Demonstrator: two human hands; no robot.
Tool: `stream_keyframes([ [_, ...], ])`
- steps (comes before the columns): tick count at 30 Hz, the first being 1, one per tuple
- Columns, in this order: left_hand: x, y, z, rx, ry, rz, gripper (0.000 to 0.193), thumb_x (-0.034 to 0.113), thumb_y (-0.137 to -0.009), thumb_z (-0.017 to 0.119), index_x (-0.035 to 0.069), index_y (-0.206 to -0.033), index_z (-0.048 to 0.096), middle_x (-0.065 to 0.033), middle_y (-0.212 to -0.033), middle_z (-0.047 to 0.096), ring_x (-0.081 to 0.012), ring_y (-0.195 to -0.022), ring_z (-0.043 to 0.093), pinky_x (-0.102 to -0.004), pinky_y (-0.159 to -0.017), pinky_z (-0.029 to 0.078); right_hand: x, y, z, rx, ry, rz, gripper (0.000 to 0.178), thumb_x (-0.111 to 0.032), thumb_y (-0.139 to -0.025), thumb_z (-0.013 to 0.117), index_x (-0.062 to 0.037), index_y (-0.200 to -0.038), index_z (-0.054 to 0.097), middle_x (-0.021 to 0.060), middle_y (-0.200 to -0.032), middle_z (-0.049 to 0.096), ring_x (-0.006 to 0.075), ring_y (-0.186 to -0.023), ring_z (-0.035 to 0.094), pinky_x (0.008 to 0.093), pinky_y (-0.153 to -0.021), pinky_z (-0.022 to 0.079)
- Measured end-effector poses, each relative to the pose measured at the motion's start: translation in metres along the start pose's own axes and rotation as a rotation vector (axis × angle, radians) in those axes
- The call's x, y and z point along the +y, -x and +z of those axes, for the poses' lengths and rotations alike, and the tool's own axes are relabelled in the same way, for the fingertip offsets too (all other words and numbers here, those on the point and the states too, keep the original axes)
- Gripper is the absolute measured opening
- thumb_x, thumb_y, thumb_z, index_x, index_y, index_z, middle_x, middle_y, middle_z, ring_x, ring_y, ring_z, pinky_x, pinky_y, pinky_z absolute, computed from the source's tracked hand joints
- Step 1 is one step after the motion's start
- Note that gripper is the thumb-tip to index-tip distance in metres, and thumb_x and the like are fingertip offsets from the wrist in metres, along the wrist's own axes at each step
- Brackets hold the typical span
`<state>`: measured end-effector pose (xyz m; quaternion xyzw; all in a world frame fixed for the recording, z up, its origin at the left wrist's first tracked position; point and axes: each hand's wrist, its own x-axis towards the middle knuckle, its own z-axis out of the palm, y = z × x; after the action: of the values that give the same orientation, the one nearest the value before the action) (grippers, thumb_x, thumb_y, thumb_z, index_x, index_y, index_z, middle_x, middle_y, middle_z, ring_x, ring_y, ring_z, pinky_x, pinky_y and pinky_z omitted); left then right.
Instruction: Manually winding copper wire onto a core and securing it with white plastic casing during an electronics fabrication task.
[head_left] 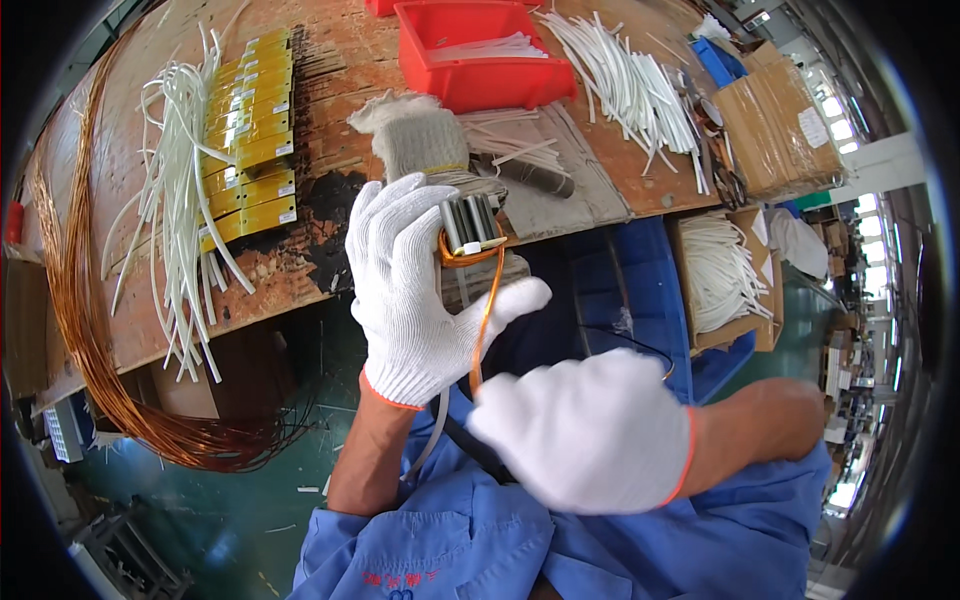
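Note:
My left hand [408, 285], in a white knitted glove, lies against the left side of a small magnetic core [470, 222] with dark grey blocks. Its fingers are stretched upward and its thumb points out to the right. Around the core's lower end runs a winding of copper wire [462, 259]. From there a copper strand [488, 318] leads down to my right hand [585, 430], also gloved in white. That hand is closed at the strand's lower end and blurred by motion, its fingertips hidden. Behind the core stands a post wrapped in grey cloth [420, 140].
On the worn wooden bench [340, 120] lie white tubes [180, 190], yellow taped pieces [255, 130] and a bundle of copper wires [75, 290] drooping off its left edge. A red bin [485, 80] sits behind. Below on the right are a blue crate [640, 290] and a cardboard box [765, 290] of tubes.

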<state>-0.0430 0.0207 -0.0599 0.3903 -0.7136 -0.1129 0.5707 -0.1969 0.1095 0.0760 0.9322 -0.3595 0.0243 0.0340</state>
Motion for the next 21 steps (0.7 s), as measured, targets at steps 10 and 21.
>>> stream_keyframes([
  [10, 0.009, 0.007, 0.003, -0.069, 0.191, -0.277, 0.041, 0.026, -0.082, 0.091, 0.001, -0.113, 0.080, -0.0163, -0.123, 0.075, -0.0379, -0.122, 0.070, -0.0506, -0.114, 0.050, 0.150, -0.156, 0.030, -0.041, -0.212, -0.382, 0.022, -0.022, -0.092, 0.076, -0.0017, -0.083, 0.080, 0.0163, -0.082, 0.077, 0.0366, -0.082, 0.077, 0.0439, -0.076, 0.061],
  [21, -0.013, 0.004, -0.008, -0.023, 0.143, -0.099, 0.055, 0.020, -0.073, 0.101, -0.001, -0.115, 0.072, -0.0171, -0.129, 0.075, -0.0443, -0.138, 0.062, -0.0610, -0.123, 0.044, 0.069, 0.004, 0.039, 0.222, -0.231, 0.132, 0.013, -0.015, -0.101, 0.074, -0.0026, -0.101, 0.073, 0.0103, -0.086, 0.070, 0.0298, -0.073, 0.072, 0.0388, -0.067, 0.059],
])
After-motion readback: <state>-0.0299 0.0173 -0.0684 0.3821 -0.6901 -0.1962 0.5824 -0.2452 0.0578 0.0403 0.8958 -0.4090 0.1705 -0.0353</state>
